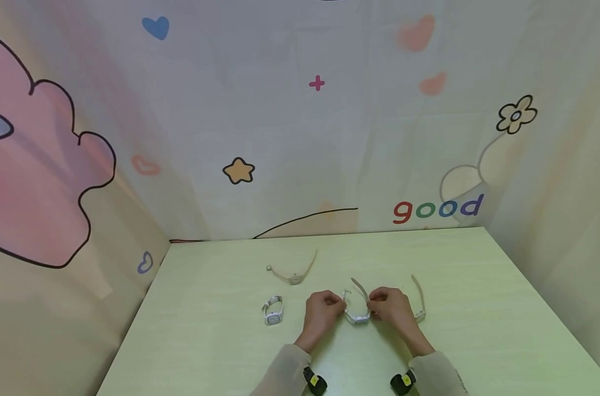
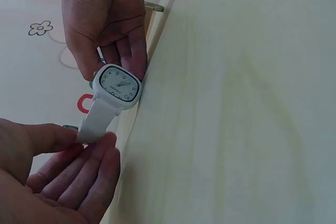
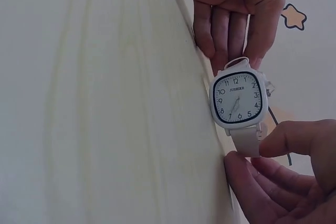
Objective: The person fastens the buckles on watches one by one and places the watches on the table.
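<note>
Both hands hold one white wristwatch above the front middle of the table, its strap unfastened and its square dial facing the person. My left hand pinches the strap on the buckle side between thumb and fingers. On the other side my right hand pinches the longer strap, whose free end points up past the fingertips. In the right wrist view the white watch case shows black numerals and a dark rim. The left wrist view has the strap between thumb and fingertips.
Left of the hands lies a closed white watch. Behind it a beige-strapped watch is spread open. Another pale watch lies just right of the right hand, partly hidden. A printed cloth hangs behind the light table.
</note>
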A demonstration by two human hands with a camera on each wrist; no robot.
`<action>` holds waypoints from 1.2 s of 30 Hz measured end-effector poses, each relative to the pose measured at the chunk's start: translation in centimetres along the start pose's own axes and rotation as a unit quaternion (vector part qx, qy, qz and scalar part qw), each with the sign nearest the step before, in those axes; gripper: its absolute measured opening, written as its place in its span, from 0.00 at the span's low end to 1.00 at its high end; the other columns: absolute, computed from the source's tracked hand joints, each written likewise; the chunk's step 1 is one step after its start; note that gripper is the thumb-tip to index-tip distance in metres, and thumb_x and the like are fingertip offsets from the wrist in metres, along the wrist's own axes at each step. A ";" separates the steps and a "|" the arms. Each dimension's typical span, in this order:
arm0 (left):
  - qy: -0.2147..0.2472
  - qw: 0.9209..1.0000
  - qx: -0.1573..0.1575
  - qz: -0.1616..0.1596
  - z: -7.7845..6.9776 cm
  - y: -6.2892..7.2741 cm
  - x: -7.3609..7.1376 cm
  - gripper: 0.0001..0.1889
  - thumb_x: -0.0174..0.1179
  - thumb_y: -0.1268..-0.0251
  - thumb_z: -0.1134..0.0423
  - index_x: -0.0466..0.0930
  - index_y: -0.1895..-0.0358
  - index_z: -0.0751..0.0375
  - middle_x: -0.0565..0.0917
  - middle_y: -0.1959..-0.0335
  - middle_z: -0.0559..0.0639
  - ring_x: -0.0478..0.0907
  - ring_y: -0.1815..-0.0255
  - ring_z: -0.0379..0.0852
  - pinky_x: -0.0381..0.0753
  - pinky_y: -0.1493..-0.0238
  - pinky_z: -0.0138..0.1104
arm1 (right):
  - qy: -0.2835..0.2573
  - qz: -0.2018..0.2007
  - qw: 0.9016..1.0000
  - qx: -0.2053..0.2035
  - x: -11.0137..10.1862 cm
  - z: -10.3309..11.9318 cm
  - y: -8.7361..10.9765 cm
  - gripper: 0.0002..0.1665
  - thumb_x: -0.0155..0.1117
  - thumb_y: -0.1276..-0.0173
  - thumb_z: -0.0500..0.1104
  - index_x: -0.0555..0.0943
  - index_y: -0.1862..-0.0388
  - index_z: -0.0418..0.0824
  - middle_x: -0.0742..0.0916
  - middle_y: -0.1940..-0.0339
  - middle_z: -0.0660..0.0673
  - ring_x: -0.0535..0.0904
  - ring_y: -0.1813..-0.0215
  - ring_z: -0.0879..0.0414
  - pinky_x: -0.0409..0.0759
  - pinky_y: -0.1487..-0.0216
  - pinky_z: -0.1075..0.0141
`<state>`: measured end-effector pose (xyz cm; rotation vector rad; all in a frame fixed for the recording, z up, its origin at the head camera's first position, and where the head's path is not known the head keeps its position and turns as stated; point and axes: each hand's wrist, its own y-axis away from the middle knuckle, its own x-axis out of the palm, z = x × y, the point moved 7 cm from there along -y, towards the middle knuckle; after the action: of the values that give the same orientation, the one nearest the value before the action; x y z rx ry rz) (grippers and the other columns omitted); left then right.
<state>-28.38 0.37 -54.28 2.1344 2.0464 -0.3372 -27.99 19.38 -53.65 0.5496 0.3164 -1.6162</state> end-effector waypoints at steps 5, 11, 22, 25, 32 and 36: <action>0.066 0.997 -0.028 0.020 0.4 0.0 0.3 0.05 0.68 0.42 0.69 0.81 0.66 0.67 0.88 0.74 0.56 0.85 0.76 0.42 0.82 0.73 0.30 | -0.045 0.013 0.999 -0.001 0.4 0.3 0.3 0.14 0.66 0.41 0.32 0.80 0.55 0.30 0.88 0.68 0.38 0.85 0.73 0.54 0.85 0.71 0.62; 0.084 0.996 -0.033 0.027 0.3 -0.1 0.0 0.21 0.67 0.40 0.66 0.76 0.44 0.65 0.89 0.70 0.56 0.86 0.74 0.42 0.86 0.69 0.33 | -0.079 0.023 0.997 -0.011 0.7 1.0 0.6 0.20 0.61 0.36 0.32 0.77 0.45 0.29 0.87 0.64 0.35 0.86 0.70 0.51 0.87 0.68 0.60; 0.101 0.994 0.008 0.031 -1.1 -0.1 -1.3 0.17 0.62 0.38 0.70 0.81 0.45 0.64 0.87 0.66 0.62 0.84 0.72 0.38 0.86 0.66 0.32 | -0.144 0.040 0.988 -0.027 0.9 2.5 0.7 0.22 0.61 0.31 0.34 0.75 0.39 0.31 0.86 0.56 0.33 0.86 0.63 0.52 0.87 0.65 0.62; 0.121 0.992 0.010 0.033 -1.5 0.0 -1.6 0.19 0.60 0.38 0.72 0.79 0.42 0.66 0.86 0.62 0.66 0.84 0.69 0.39 0.87 0.66 0.33 | -0.150 0.036 0.988 -0.029 0.8 2.9 0.8 0.22 0.61 0.31 0.35 0.75 0.39 0.31 0.86 0.57 0.33 0.86 0.63 0.52 0.87 0.64 0.63; 0.142 0.989 0.020 0.035 -4.8 1.3 -3.3 0.17 0.59 0.35 0.74 0.79 0.43 0.67 0.83 0.58 0.68 0.86 0.65 0.49 0.88 0.64 0.38 | -0.156 0.031 0.987 -0.038 0.5 4.4 1.4 0.21 0.60 0.30 0.36 0.76 0.39 0.32 0.86 0.55 0.32 0.85 0.62 0.54 0.87 0.62 0.63; 0.147 0.989 0.016 0.025 -3.9 0.5 -3.4 0.15 0.61 0.34 0.71 0.80 0.45 0.64 0.83 0.59 0.67 0.85 0.66 0.44 0.88 0.65 0.37 | -0.162 0.026 0.986 -0.034 0.3 4.9 1.5 0.19 0.59 0.30 0.35 0.77 0.40 0.35 0.85 0.53 0.30 0.85 0.61 0.54 0.87 0.62 0.63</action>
<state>-27.81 -1.88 -49.57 2.3713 2.1439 -0.0483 -27.36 16.43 -49.49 0.2342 0.1125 -1.6080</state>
